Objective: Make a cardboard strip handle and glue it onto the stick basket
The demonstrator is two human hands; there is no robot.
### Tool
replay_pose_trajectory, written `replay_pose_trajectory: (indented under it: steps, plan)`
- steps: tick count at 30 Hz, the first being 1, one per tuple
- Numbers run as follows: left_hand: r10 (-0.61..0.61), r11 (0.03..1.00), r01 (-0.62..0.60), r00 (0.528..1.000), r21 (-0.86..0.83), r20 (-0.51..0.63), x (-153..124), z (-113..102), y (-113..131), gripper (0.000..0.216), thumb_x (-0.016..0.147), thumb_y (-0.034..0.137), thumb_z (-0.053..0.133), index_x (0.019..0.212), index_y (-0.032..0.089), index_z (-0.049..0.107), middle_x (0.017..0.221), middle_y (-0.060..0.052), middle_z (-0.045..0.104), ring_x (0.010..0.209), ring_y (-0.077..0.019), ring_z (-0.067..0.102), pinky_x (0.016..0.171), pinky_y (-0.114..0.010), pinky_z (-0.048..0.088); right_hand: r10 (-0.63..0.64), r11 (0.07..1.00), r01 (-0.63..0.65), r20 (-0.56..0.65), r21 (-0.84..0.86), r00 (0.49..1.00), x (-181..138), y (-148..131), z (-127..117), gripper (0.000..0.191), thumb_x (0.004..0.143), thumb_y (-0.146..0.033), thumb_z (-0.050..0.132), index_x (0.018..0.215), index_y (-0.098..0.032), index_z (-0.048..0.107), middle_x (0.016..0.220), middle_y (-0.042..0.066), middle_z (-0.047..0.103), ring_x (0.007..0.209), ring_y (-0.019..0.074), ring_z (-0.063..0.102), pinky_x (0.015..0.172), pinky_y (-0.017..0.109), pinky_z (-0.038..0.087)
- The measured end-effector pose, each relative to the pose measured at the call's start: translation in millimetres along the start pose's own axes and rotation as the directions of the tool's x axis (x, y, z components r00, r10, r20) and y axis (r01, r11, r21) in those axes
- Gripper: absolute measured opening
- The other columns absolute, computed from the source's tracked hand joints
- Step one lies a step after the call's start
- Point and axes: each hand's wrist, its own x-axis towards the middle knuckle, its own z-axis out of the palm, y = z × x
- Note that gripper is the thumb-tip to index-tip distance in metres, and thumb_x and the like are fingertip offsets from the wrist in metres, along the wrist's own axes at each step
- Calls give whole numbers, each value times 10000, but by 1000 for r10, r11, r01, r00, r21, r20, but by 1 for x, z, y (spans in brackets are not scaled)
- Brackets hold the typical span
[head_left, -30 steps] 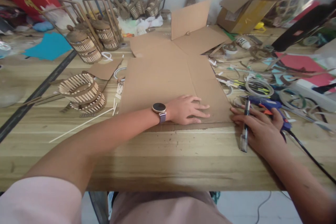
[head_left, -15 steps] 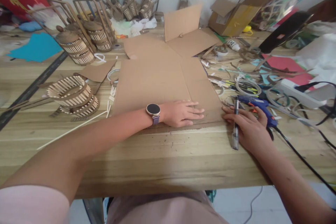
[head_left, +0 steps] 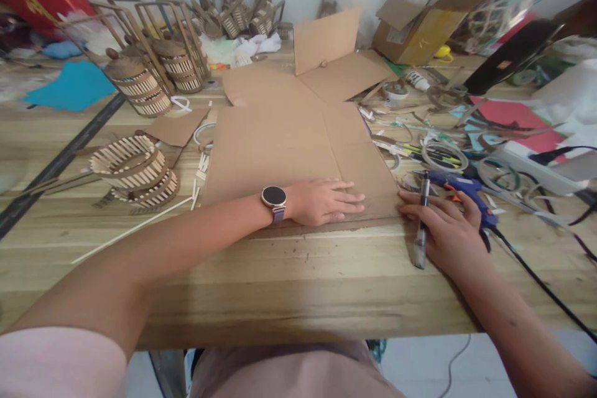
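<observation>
My left hand lies flat on a large brown cardboard sheet, fingers spread to the right near its front edge. A round-faced watch is on that wrist. Beside the sheet's front right corner is my right hand, with a dark pen held among its fingers. The pen has a clear end that points toward me. Its fingertips are at the sheet's edge. Just behind the right hand lies a blue glue gun, partly covered by the fingers.
An unfinished slatted wooden bucket stands to the left, with lidded, handled ones behind it. Thin sticks lie beside the sheet. Tape rolls, a white power strip and scraps crowd the right. An opened carton stands at the back.
The whole view has shifted slightly, so things on the table appear a little further right. Both hands keep practically the same place at the cardboard.
</observation>
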Motion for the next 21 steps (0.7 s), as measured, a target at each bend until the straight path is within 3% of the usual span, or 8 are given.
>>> replay_pose_trajectory:
  steps: [10,15,21]
  plan:
    - [-6,1000,6,1000,27,6,-1,0,1,462,1020,291,346,1464,189,425,1565,1,350,1486,-250,202,1221,-376,194,0,1000,1,34,-13,999,2,-4,-4,166,908,-121,472,937,-238,586,1117,100,739,994,308,685,1025,598,322]
    - [3,999,-3,1000,33,-7,2,-2,0,439,1006,281,378,1429,211,472,1553,12,375,1459,-261,269,1173,-405,295,0,1000,1,32,-22,999,4,-4,-4,155,921,-137,475,918,-235,595,1114,94,742,994,300,686,1012,588,330]
    - [32,995,-36,998,95,45,16,-8,-2,397,969,199,395,1306,327,561,1545,91,379,1389,-266,370,1041,-439,396,8,999,-5,62,-50,998,2,-3,-3,155,936,-155,459,930,-246,584,1109,74,747,997,283,684,1018,569,318]
